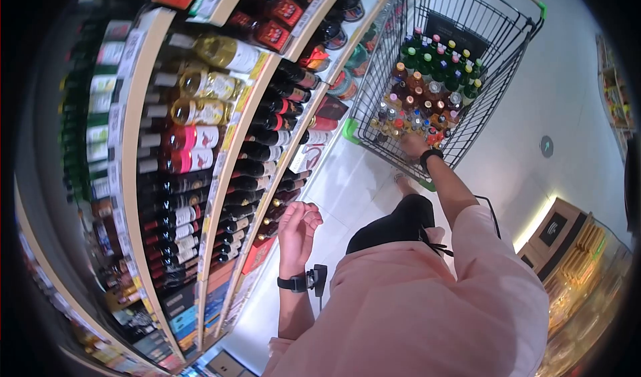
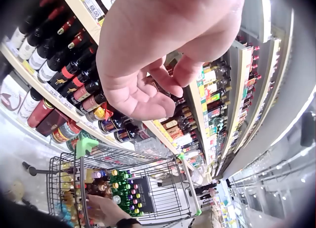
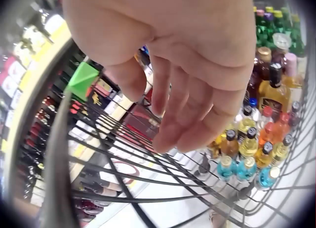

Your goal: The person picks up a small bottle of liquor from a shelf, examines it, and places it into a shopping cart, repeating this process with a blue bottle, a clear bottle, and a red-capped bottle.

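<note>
My right hand [image 1: 414, 144] is inside the wire shopping cart [image 1: 366, 131], over its near end, beside a group of small bottles [image 3: 248, 144] with coloured caps. Its fingers [image 3: 195, 114] bend loosely downward, and nothing shows between them and the thumb. Clear blue bottles [image 3: 246, 168] stand close by the fingertips. Behind the small ones are brown bottles [image 1: 434, 90], then green bottles [image 1: 427, 62] toward the far end. My left hand [image 1: 298, 223] hangs in the air near the wine shelves, with loosely bent fingers and nothing in it.
Shelves of wine bottles [image 1: 193, 103] run along the left, with price strips on their edges. The pale floor [image 1: 534, 110] stretches to the right of the cart and has a round arrow marker [image 1: 546, 145]. A wooden display stand [image 1: 553, 233] is at the lower right.
</note>
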Motion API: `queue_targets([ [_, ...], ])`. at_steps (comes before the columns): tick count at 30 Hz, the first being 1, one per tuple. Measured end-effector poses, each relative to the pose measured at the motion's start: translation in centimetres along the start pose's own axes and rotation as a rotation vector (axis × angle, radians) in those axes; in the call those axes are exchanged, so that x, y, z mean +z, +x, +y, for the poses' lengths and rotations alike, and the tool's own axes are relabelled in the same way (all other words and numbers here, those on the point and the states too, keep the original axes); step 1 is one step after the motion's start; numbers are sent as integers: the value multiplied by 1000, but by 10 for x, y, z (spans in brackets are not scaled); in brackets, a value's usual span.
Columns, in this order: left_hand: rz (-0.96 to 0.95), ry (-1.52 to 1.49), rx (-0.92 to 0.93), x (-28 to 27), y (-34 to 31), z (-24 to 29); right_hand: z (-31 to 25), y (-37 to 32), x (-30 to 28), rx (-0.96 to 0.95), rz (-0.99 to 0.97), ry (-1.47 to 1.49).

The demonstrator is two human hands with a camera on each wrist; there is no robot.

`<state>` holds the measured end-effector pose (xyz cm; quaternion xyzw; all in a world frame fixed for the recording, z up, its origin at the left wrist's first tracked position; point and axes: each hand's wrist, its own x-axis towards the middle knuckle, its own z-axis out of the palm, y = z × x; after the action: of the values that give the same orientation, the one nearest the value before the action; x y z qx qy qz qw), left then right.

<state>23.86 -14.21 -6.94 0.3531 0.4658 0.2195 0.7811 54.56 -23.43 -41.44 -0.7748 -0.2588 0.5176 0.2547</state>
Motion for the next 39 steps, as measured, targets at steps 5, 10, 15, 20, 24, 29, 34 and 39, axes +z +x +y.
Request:
queue_targets([
  [5,44,-67,83,-52,-56,-24,-23,-52,34,-263,55,-167],
  [10,101,-162,121,-110,-110,-69,-22,-106,65,-97,129,-519],
  [15,221,-247,80,-164,-157,-128,-17,-149,62,-78,143,-671],
  [20,333,-252,93,-179,-206,-157,-39,-137,60,1,-12,-799],
  [24,427,-274,117,-184,-223,-182,-53,-147,63,2,-22,-809],
  [29,501,-299,27,-166,-209,-206,-69,-161,70,-117,-79,-852],
  [34,457,-159,-11,-110,-156,-219,-43,-137,71,-456,-162,-748],
  [39,498,-113,-45,-31,-94,-212,-52,-140,-14,-264,-609,-130],
])
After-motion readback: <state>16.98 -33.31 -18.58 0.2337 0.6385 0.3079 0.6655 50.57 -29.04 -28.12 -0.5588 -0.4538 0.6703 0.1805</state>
